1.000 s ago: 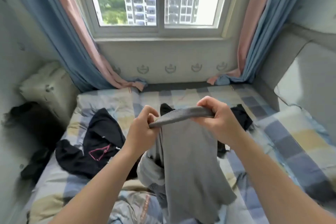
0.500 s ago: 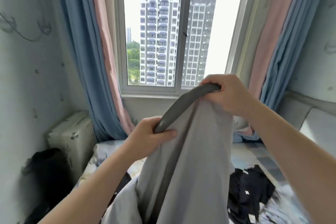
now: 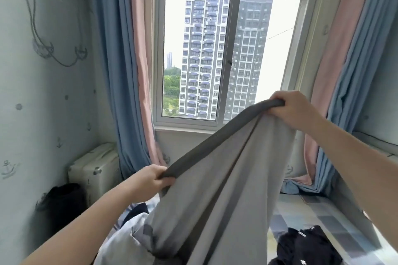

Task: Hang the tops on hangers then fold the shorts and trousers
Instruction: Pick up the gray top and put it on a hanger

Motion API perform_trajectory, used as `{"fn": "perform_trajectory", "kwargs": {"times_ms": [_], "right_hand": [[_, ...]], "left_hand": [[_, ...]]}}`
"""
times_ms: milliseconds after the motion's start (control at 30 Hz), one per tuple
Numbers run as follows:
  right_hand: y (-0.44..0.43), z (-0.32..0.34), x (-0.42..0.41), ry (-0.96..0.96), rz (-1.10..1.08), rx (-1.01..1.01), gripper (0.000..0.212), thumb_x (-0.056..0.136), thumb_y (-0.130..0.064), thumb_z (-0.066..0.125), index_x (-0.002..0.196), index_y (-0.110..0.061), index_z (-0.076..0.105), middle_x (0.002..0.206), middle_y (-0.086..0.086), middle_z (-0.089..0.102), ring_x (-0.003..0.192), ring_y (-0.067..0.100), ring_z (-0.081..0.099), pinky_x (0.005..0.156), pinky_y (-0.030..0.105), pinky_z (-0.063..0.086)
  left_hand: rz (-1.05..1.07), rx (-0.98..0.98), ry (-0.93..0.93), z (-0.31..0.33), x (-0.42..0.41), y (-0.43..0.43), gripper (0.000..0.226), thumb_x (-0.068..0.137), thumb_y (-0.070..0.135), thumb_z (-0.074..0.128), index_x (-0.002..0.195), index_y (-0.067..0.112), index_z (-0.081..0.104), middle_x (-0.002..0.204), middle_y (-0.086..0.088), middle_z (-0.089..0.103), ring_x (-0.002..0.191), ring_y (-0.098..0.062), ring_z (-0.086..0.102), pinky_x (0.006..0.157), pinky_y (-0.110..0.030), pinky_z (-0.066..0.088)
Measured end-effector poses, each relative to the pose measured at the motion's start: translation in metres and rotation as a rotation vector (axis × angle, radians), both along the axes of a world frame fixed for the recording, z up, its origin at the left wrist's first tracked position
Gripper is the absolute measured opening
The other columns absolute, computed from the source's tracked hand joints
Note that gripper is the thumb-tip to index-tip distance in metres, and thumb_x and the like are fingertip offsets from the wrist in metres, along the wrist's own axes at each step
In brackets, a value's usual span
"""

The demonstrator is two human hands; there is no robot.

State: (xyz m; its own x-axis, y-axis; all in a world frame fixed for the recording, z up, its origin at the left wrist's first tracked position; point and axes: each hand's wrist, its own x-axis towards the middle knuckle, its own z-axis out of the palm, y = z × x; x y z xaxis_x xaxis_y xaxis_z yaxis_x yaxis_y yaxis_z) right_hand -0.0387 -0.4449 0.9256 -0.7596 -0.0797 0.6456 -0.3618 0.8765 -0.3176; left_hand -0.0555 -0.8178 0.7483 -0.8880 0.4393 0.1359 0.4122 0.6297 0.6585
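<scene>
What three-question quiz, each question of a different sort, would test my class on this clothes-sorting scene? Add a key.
1. True or false: the left hand is held higher than the right hand.
2. What do both hands grip? A) the dark waistband of the grey garment; B) a hanger; C) a curtain.
3. Fill in: the black garment lies on the bed on the person's ___ side.
Key: 1 false; 2 A; 3 right.

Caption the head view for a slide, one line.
Left hand low and right hand high grip a grey garment by its waistband before the window, above a bed with a black garment.
</scene>
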Motion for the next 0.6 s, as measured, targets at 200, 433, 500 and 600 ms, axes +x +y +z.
{"fn": "perform_trajectory", "kwargs": {"times_ms": [200,433,500,600], "right_hand": [[0.057,-0.062,-0.018,-0.337,0.004,-0.126,0.009,0.086,0.000,0.066,0.091,-0.008,0.067,0.083,0.010,0.065,0.075,0.020,0.056,0.069,0.032,0.043],[0.072,-0.186,0.001,-0.867,0.272,-0.167,0.024,0.079,0.006,0.056,0.096,-0.009,0.067,0.089,0.008,0.070,0.081,0.024,0.065,0.069,0.032,0.049],[0.066,-0.213,0.018,-0.975,0.466,-0.349,0.040,0.082,-0.002,0.064,0.120,-0.016,0.065,0.116,0.003,0.073,0.110,0.022,0.068,0.087,0.032,0.054],[0.062,-0.243,0.044,-0.847,0.559,-0.515,0.030,0.079,-0.023,0.070,0.109,-0.020,0.072,0.111,0.006,0.074,0.106,0.021,0.070,0.087,0.039,0.058]], "left_hand": [[0.090,0.176,0.303,0.020,0.017,0.072,0.023,0.103,0.024,0.052,0.084,0.013,0.056,0.077,-0.008,0.062,0.076,-0.026,0.059,0.078,-0.046,0.048],[0.017,0.246,0.294,0.046,0.044,0.172,0.020,0.102,0.021,0.054,0.092,0.022,0.072,0.087,0.010,0.071,0.087,-0.009,0.064,0.085,-0.033,0.052],[-0.036,0.210,0.249,0.041,0.051,0.198,0.016,0.099,0.023,0.061,0.094,0.023,0.076,0.087,0.011,0.073,0.085,-0.007,0.066,0.084,-0.030,0.052],[-0.071,0.151,0.181,0.024,0.058,0.233,0.012,0.093,0.028,0.070,0.091,0.021,0.079,0.084,0.009,0.074,0.082,-0.010,0.067,0.082,-0.033,0.053]]}}
